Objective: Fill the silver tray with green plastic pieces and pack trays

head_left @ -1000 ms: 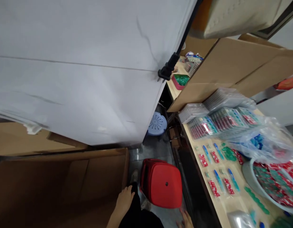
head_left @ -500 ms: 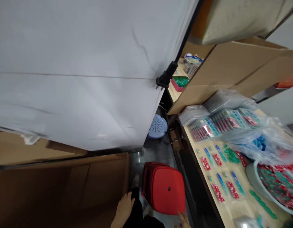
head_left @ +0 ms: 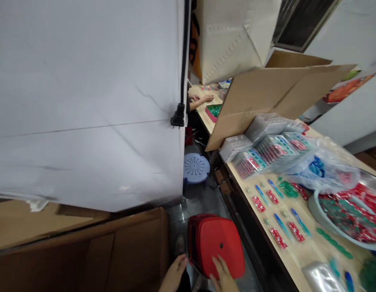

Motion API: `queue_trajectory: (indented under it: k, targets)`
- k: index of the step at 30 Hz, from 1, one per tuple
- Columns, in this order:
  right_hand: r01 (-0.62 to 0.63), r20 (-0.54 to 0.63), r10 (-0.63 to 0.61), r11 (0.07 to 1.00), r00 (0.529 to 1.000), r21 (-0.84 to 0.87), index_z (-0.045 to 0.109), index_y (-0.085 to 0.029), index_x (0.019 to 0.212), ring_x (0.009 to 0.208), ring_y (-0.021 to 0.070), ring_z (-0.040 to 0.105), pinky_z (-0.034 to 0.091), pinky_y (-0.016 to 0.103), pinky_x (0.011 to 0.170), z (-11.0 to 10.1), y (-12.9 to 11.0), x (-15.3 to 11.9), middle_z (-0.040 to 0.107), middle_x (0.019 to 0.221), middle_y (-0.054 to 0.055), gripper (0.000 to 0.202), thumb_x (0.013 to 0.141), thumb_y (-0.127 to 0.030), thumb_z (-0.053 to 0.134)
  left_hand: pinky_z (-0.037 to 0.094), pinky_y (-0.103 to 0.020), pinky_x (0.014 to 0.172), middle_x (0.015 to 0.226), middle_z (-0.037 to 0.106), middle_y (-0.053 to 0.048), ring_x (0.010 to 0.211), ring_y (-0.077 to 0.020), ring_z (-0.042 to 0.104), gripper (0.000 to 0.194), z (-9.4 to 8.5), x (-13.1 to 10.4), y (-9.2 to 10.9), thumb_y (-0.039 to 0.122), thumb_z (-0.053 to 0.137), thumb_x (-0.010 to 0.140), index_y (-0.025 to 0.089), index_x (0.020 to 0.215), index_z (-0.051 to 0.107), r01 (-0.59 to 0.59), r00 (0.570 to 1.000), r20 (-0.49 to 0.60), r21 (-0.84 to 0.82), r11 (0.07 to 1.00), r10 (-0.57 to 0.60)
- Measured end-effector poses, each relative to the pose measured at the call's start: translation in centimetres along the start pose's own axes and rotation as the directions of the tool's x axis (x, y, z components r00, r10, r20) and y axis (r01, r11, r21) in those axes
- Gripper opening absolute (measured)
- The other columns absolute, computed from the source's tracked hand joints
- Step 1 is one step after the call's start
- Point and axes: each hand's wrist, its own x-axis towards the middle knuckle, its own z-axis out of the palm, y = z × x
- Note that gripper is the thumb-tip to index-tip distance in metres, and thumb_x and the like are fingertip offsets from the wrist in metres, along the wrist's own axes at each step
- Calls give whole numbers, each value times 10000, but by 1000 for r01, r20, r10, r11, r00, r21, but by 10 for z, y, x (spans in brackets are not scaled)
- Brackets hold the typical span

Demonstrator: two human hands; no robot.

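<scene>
A red plastic stool (head_left: 227, 235), with a small hole in its seat, stands on the floor at the lower middle. My right hand (head_left: 222, 272) is over the near part of the seat, fingers apart and nothing in them; whether it touches the seat I cannot tell. To the left of the stool is my left hand (head_left: 175, 272), fingers stretched out and without anything visible in it. It lies between the stool and a big open cardboard box (head_left: 133, 251).
A table (head_left: 258, 231) on the right bears toothbrushes, red dotted packets, stacked clear packs (head_left: 250, 162) and a full basin (head_left: 316, 207). A blue stool (head_left: 194, 168) stands beyond. A white panel (head_left: 115, 101) with a hanging plug (head_left: 178, 115) fills the left. Behind a cardboard sheet (head_left: 251, 97), another person's hands (head_left: 206, 98) show.
My right hand has moved up and left from the stool's near edge to over its seat. My left hand has shifted right towards the stool. The view has turned right, revealing another person's hands.
</scene>
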Motion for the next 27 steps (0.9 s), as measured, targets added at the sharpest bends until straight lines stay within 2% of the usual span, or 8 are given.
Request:
queue_trajectory:
  k: [6, 9, 11, 15, 18, 22, 24, 27]
  targets:
    - [467, -26, -474, 855, 880, 225, 467, -298, 1401, 1460, 264, 222, 0, 537, 1190, -21, -85, -31, 329, 1552, 36, 530, 887, -407, 533, 432, -450, 1053, 1386, 544, -60, 1302, -271, 493, 868, 43, -40, 33, 716, -8, 852, 257, 1325, 557, -42, 954, 266, -334, 942, 137]
    - [279, -126, -249, 881, 960, 383, 471, -254, 1402, 1478, 273, 144, -93, 527, 1172, -33, -63, -34, 286, 1572, 67, 584, 885, -523, 513, 420, -482, 1070, 1382, 548, -58, 1335, -291, 451, 981, 14, -58, 55, 775, -73, 786, 258, 1304, 579, -33, 927, 324, -435, 900, 190]
    - [128, -164, -55, 870, 985, 475, 432, -183, 1425, 1483, 318, 77, -96, 583, 1147, -36, -40, -37, 234, 1584, 136, 667, 900, -594, 431, 396, -481, 1098, 1419, 508, -83, 1357, -298, 420, 911, -11, -67, 73, 775, 45, 818, 218, 1317, 566, -101, 935, 221, -585, 804, 278]
    - [-8, -86, 97, 707, 992, 707, 415, -143, 1417, 1356, 329, 418, 254, 608, 1093, -34, -26, -39, 451, 1449, 215, 820, 892, -712, 146, 265, -453, 1178, 1551, 308, -64, 1436, -288, 270, 822, -8, -82, 97, 731, 159, 863, 201, 1452, 377, -575, 810, -62, -273, 771, 583]
    - [22, -37, 17, 545, 999, 838, 436, -136, 1396, 1079, 268, 661, 487, 510, 915, -42, -46, -39, 616, 1267, 200, 962, 842, -710, -102, 111, -430, 1216, 1564, 277, -61, 1467, -319, 150, 829, 35, -78, 89, 729, 499, 752, 186, 1379, 488, -690, 722, 82, 13, 724, 687]
    - [150, -132, -72, 384, 989, 911, 343, -176, 1456, 1164, 238, 621, 494, 459, 926, -78, -67, -54, 528, 1390, 193, 955, 828, -703, -146, 60, -437, 1212, 1553, 293, -91, 1479, -290, 104, 792, 55, -52, 66, 626, 562, 745, 146, 1371, 483, -493, 870, 201, 327, 806, 451]
    - [249, -231, -95, 342, 968, 906, 273, -211, 1490, 1289, 237, 518, 447, 478, 987, -100, -72, -68, 401, 1501, 172, 910, 836, -709, -119, 209, -479, 1180, 1481, 413, -152, 1428, -317, 282, 742, 40, -41, 60, 628, 481, 800, 126, 1346, 504, -336, 942, 146, 338, 879, 304]
    - [448, -425, -146, 364, 893, 817, 287, -255, 1490, 1441, 219, 283, 229, 467, 1150, -119, -85, -90, 254, 1585, 83, 836, 844, -774, 173, 448, -494, 1024, 1249, 620, -224, 1203, -336, 576, 762, 14, -38, 63, 678, 290, 867, 99, 1270, 578, -252, 963, 166, 293, 922, 210]
